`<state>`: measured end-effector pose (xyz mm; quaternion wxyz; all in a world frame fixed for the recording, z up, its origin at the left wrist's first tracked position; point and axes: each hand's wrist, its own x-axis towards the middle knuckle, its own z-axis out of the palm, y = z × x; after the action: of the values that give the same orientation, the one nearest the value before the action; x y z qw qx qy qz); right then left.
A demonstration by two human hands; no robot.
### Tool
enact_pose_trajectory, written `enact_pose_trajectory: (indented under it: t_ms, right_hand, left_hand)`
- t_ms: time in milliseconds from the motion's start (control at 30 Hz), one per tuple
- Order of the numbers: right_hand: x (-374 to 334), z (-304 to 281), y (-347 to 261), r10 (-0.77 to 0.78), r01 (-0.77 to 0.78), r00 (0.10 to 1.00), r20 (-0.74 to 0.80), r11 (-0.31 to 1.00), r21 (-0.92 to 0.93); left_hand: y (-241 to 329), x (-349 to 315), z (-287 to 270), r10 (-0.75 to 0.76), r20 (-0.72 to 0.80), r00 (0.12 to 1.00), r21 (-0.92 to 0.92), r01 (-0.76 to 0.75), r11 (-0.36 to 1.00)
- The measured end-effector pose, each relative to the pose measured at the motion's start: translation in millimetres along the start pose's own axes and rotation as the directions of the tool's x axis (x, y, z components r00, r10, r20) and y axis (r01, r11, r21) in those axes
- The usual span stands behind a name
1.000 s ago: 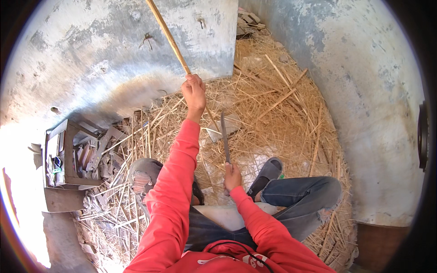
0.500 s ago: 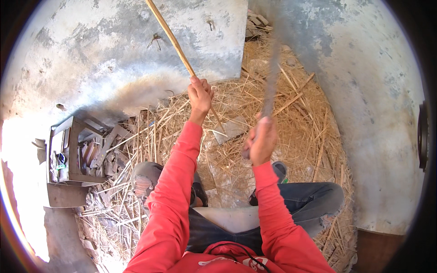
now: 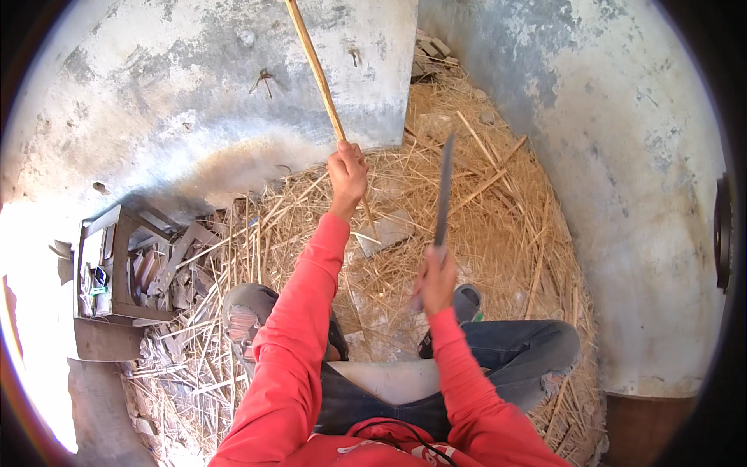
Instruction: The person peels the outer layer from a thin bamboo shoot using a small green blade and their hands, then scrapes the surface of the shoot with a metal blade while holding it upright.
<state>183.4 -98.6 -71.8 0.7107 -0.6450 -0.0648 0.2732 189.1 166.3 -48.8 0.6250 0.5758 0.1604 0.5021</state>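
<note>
My left hand (image 3: 348, 173) is wrapped round a long, thin wooden stick (image 3: 320, 78). Above the fist the stick runs up past the top edge of the view, and its lower end slants down over the litter by a flat grey stone block (image 3: 387, 233). To the right, my right hand (image 3: 436, 282) grips the handle of a long-bladed knife (image 3: 444, 187). The dark blade points up and away from me, apart from the stick. Slight blur covers the right hand and the handle's lower end.
Wood shavings and split strips (image 3: 498, 257) cover the floor round my feet. A dark wooden frame (image 3: 117, 257), with scrap wood inside, stands at the left. Stained walls (image 3: 622, 194) rise ahead and to the right. Between my legs is a pale, smooth surface (image 3: 389, 380).
My right hand has moved down and slightly toward me with the knife, whose blade is less blurred now. The stick has become a little steeper, its upper part shifting right.
</note>
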Motion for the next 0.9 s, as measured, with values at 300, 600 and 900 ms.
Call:
enact_pose_trajectory:
  t_ms: [300,600,900]
  right_hand:
    - [13.5,29.8,-3.2,-0.492,0.448,0.87,0.009,0.799,0.4]
    - [6.0,21.9,22.1,0.273,-0.274,0.953,0.13,0.962,-0.012]
    - [-4.0,35.6,31.1,-0.509,0.453,0.858,0.061,0.808,0.376]
  left_hand:
    - [-15.0,3.8,5.5,0.131,-0.123,0.984,0.137,-0.114,0.984]
    - [-10.0,5.6,2.4,0.129,-0.086,0.988,0.072,-0.123,0.99]
    - [-7.1,4.5,10.2,-0.004,0.018,1.0,-0.012,0.004,1.0]
